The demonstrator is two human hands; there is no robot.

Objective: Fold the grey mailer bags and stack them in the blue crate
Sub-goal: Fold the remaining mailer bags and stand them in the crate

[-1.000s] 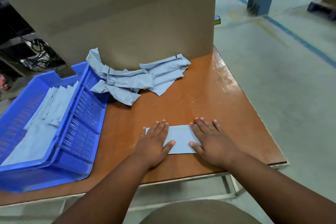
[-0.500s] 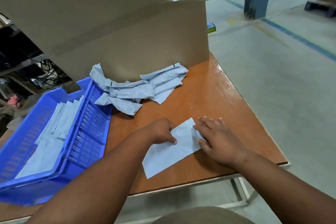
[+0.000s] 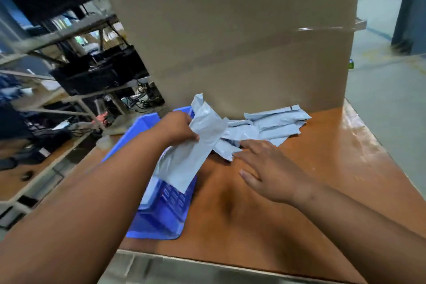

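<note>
The left forearm (image 3: 96, 203) and a held grey mailer bag (image 3: 184, 159) covered most of the blue crate (image 3: 161, 217), hiding its contents. The cardboard box (image 3: 242, 37) ran off the top edge. The shelving (image 3: 76, 57) behind was motion-blurred, its items unreadable.

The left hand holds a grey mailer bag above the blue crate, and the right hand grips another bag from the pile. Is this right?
Not quite. In the head view the right hand is open, fingers straight, only reaching toward the pile; it grips nothing. The left hand does hold a grey mailer bag above the blue crate.
</note>
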